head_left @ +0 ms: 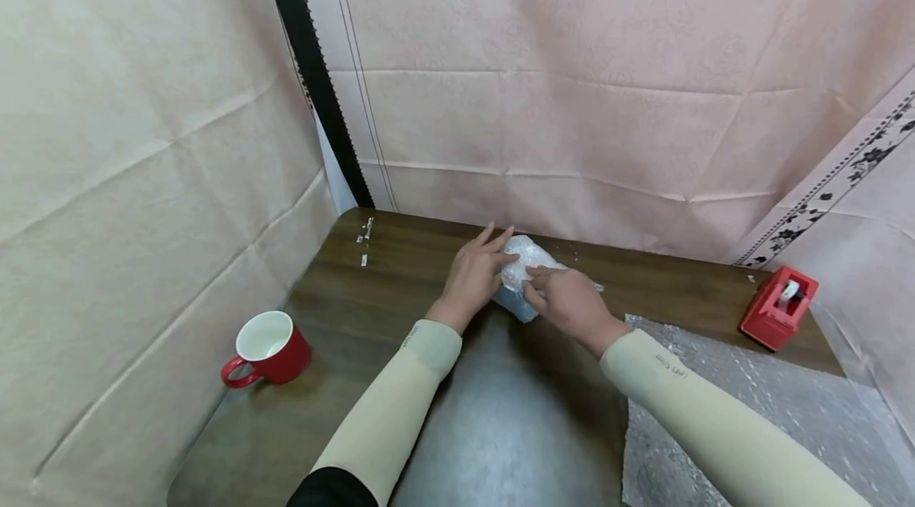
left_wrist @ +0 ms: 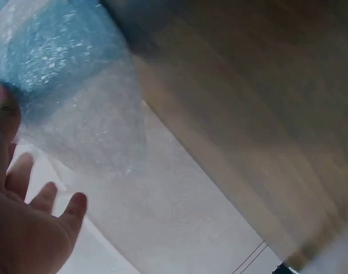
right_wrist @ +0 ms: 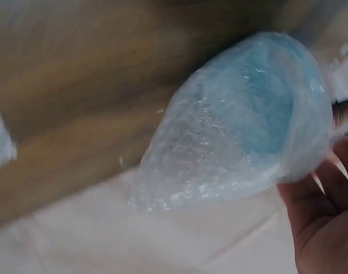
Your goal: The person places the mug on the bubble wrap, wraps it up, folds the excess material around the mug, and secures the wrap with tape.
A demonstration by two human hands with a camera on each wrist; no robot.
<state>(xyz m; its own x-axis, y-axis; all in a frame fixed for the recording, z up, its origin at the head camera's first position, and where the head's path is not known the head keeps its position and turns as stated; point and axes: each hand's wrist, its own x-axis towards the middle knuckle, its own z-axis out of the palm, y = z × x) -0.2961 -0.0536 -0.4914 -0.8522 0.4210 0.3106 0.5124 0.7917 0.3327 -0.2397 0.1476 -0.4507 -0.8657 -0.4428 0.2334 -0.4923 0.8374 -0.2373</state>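
Observation:
A bundle of clear bubble wrap (head_left: 527,259), with something light blue showing through it, stands between both hands near the table's back edge. My left hand (head_left: 472,272) touches its left side, and the outer fingers are spread and raised away from it. In the left wrist view this hand (left_wrist: 34,222) lies beside the wrap (left_wrist: 76,97); its thumb is hard to make out. From the right, my right hand (head_left: 568,300) pinches the edge of the wrap. The right wrist view shows the bundle (right_wrist: 231,125) tapering to one end, with the right hand (right_wrist: 328,217) at its wider end.
At the left stands a red mug (head_left: 282,352) with a white inside. A red tape dispenser (head_left: 779,308) stands at the far right. Below it lies a flat sheet of bubble wrap (head_left: 750,404), under the right forearm. Small tape pieces (head_left: 364,241) stick to the table's back left corner.

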